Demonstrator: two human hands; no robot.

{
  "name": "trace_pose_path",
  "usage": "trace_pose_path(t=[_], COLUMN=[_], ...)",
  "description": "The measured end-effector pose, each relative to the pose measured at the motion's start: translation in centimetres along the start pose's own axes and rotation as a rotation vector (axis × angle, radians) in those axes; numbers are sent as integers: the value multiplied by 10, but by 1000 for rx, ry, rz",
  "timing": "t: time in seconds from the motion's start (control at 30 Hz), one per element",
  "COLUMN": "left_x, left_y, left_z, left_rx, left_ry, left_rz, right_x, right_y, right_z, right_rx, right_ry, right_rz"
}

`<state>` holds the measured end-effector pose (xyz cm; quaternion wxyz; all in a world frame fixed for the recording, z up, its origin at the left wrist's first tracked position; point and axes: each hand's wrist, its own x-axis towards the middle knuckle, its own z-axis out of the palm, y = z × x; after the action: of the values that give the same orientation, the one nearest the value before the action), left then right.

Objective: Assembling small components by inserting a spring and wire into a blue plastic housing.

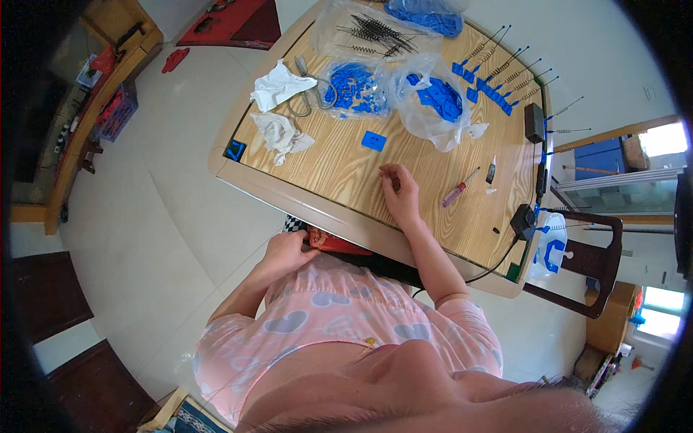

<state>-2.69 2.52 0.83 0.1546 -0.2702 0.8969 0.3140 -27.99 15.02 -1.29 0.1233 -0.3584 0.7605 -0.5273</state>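
My right hand [401, 193] rests on the wooden table, its fingers loosely curled with a gap to the thumb and nothing visible in them. Just beyond it lies a flat blue rectangular piece [373, 141]. To its right is a screwdriver [455, 194] with a clear reddish handle. My left hand [286, 251] is low by the table's near edge, beside a red thing [333, 242] at my lap; its fingertips are partly hidden, and whether it grips anything is unclear. Farther off stand a bag of small blue pieces [355, 88] and a bag of larger blue pieces [439, 99].
Scissors [300, 108] lie by white crumpled cloths [283, 85]. Black springs [379, 32] spread on plastic at the back. Spring-and-blue-piece assemblies [494, 94] line the right edge, near a small tube [491, 170] and a black box [523, 220] with a cable.
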Motion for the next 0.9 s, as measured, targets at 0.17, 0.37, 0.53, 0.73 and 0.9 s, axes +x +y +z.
trace_pose_path(t=[0.17, 0.37, 0.53, 0.73, 0.9], left_x=[-1, -1, -2, -2, -2], left_y=[2, 2, 1, 3, 3], left_z=[-2, 0, 2, -1, 0], left_rx=[4, -5, -1, 10, 10], left_ry=[-6, -12, -8, -4, -1], left_rz=[1, -11, -8, -5, -8], right_x=[0, 0, 0, 0, 0], right_y=[0, -3, -1, 0, 0], right_z=[-1, -1, -1, 0, 0], right_rx=[1, -6, -7, 6, 20], right_ry=[-18, -9, -10, -1, -6], right_rz=[13, 14, 17, 16, 50])
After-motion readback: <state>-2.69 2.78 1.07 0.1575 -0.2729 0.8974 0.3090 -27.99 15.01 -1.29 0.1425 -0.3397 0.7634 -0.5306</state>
